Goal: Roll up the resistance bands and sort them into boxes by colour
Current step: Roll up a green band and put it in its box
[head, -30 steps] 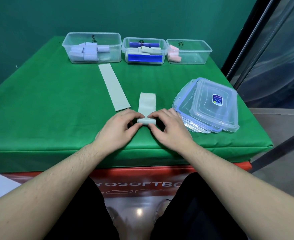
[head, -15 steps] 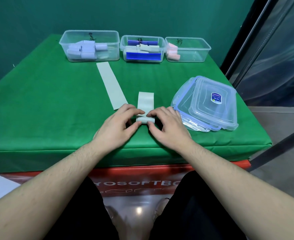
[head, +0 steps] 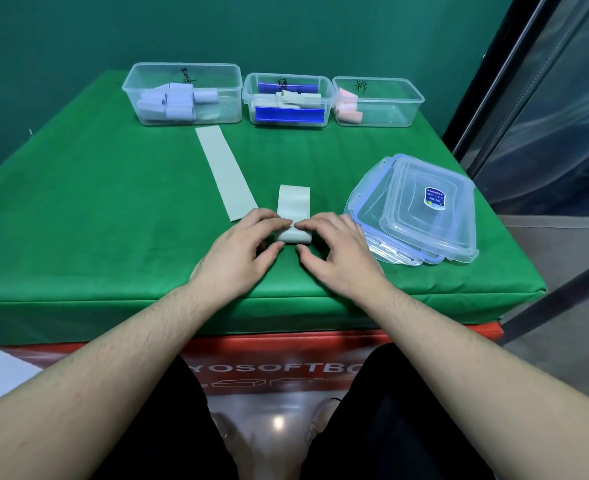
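A pale green resistance band (head: pixel 293 216) lies in front of me on the green table (head: pixel 95 209), its near end wound into a roll. My left hand (head: pixel 241 252) and my right hand (head: pixel 338 252) pinch that roll from either side, fingertips meeting on top. A short flat length of the band still stretches away from the roll. A second pale green band (head: pixel 225 172) lies flat to the left. At the back stand three clear boxes: the left box (head: pixel 182 72) holds lilac rolls, the middle box (head: pixel 287 81) blue and pale green bands, the right box (head: pixel 390 98) pink rolls.
A stack of clear lids with blue rims (head: pixel 421 213) lies just right of my right hand. The table's right edge borders a dark frame and glass. A red block with lettering (head: pixel 279 367) sits under the table's front edge.
The roll has been wound further away from me, so the flat stretch of band is shorter. Both hands have moved forward with it.
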The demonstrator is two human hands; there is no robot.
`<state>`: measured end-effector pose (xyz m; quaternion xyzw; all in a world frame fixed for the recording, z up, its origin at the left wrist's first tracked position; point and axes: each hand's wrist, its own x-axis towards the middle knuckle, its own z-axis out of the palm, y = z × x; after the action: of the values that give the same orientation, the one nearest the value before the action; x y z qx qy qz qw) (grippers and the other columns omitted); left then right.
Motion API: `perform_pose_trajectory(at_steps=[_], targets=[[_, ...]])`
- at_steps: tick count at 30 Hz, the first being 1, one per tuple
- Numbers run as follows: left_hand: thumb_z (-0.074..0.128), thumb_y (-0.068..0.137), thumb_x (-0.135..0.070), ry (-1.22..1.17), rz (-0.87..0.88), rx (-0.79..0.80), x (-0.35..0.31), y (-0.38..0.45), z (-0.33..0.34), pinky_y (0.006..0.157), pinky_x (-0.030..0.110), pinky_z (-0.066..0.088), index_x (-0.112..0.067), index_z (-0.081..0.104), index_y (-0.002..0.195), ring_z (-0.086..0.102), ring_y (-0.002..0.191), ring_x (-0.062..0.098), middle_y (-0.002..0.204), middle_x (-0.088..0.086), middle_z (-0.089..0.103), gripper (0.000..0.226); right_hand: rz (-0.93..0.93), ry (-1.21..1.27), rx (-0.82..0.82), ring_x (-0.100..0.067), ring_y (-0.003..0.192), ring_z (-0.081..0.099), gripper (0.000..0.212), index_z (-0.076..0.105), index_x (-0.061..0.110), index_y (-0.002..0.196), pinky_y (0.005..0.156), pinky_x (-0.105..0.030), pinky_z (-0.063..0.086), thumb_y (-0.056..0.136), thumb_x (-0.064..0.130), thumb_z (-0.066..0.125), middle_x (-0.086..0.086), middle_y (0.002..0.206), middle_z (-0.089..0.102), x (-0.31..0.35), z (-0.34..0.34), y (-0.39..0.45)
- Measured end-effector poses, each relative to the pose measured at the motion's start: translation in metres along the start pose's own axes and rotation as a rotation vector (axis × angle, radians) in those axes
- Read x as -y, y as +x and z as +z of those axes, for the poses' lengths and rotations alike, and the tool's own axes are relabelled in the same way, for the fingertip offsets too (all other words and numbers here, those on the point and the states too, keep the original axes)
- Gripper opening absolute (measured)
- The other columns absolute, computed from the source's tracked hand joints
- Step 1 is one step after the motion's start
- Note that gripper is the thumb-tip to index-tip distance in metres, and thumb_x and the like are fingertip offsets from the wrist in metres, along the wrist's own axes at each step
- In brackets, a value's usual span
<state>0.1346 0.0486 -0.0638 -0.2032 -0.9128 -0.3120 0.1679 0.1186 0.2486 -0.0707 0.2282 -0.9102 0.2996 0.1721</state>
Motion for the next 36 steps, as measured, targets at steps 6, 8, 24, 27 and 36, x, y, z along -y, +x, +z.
perform_pose_trajectory(at_steps=[6,8,24,27,36], targets=[[0.068,0.089,-0.017,0.004,-0.018,0.024,0.001,0.005,-0.001,0.087,0.030,0.047,-0.022,0.067,0.115,0.059,0.094,0.013,0.113,-0.009,0.060,0.026,0.030,0.053,-0.004,-0.018,0.102,0.051,0.033,0.066,0.026,0.121,0.095,-0.042,0.042,0.089,0.033,0.062,0.009,0.111,0.064,-0.004,0.002,0.002],[0.067,0.090,-0.018,-0.007,-0.021,0.015,0.000,0.006,-0.001,0.084,0.028,0.046,-0.023,0.067,0.114,0.058,0.089,0.011,0.111,-0.011,0.061,0.024,0.029,0.082,-0.027,-0.018,0.101,0.052,0.031,0.068,0.025,0.119,0.093,-0.042,0.043,0.089,0.029,0.063,0.009,0.110,0.065,-0.004,0.002,0.002],[0.062,0.093,-0.030,-0.063,0.021,0.034,0.001,-0.006,-0.005,0.087,0.037,0.050,-0.024,0.068,0.112,0.060,0.094,0.012,0.108,-0.013,0.063,0.021,-0.018,-0.016,-0.006,-0.013,0.098,0.045,0.030,0.065,0.026,0.106,0.090,-0.036,0.037,0.080,0.040,0.058,0.015,0.103,0.059,0.005,-0.003,-0.004],[0.067,0.091,-0.028,-0.107,-0.010,0.028,0.001,-0.007,-0.004,0.078,0.031,0.050,-0.027,0.068,0.112,0.058,0.080,0.008,0.112,-0.020,0.053,0.021,-0.007,-0.013,-0.004,-0.013,0.097,0.044,0.030,0.066,0.026,0.107,0.090,-0.036,0.038,0.081,0.039,0.059,0.013,0.101,0.059,0.004,-0.001,-0.004],[0.071,0.088,-0.022,-0.063,-0.040,0.036,-0.001,0.001,-0.006,0.083,0.030,0.047,-0.024,0.069,0.113,0.057,0.080,0.011,0.107,-0.011,0.061,0.025,0.012,-0.050,-0.010,-0.014,0.103,0.044,0.039,0.064,0.028,0.120,0.093,-0.031,0.034,0.084,0.043,0.057,0.011,0.109,0.057,0.003,0.000,-0.003]])
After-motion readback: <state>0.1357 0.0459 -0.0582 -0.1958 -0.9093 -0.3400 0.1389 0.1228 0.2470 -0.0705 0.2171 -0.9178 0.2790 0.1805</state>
